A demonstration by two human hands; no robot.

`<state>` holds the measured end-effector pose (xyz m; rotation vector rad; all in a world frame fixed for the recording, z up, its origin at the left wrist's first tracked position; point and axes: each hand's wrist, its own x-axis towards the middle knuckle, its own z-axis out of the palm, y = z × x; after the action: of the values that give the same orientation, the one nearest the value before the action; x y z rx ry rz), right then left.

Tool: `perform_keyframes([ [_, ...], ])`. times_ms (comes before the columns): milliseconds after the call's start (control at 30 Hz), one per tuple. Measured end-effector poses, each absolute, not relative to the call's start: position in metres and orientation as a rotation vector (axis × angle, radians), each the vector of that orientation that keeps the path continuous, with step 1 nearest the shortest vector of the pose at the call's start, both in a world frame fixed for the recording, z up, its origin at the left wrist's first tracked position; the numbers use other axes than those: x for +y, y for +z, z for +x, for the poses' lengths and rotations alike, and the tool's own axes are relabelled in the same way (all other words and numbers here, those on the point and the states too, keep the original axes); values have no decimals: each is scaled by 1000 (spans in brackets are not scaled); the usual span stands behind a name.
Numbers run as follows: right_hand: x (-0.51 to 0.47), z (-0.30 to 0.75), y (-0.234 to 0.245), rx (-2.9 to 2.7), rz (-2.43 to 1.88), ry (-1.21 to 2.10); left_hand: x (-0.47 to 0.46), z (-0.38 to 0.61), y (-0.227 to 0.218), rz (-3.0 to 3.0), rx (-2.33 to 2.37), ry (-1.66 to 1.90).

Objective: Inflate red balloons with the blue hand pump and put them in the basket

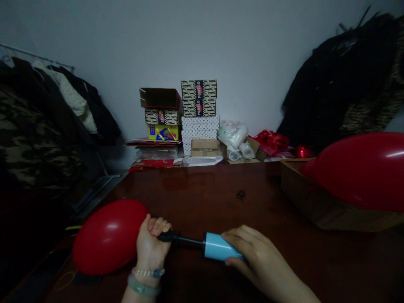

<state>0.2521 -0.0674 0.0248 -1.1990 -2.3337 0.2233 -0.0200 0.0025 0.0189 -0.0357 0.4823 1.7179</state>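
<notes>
My left hand [154,235], with two bracelets on the wrist, is closed round the black end of a balloon pump [217,246]. An inflated red balloon [110,235] lies against the left side of that hand. Its neck is hidden by the fingers, so I cannot tell how it meets the pump. My right hand [252,248] wraps round the light blue barrel of the pump. Between both hands a thin black rod runs out of the barrel, and the pump lies nearly level above the brown table [202,189].
A basket [303,202] with a large red balloon [362,172] stands at the table's right. A thin dark coil [240,195] lies near the middle. Behind the table are stacked boxes [199,99] and plastic bags [233,134]. Clothes hang on both sides.
</notes>
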Motion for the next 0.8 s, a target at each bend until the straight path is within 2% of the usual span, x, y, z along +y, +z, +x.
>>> perform_keyframes([
  [433, -76, 224, 17, -2287, -1242, 229, -12, 13, 12, -47, 498, 1620],
  [800, -73, 227, 12, -2274, -1176, 213, -9, 2, 23, 10, 499, 1649],
])
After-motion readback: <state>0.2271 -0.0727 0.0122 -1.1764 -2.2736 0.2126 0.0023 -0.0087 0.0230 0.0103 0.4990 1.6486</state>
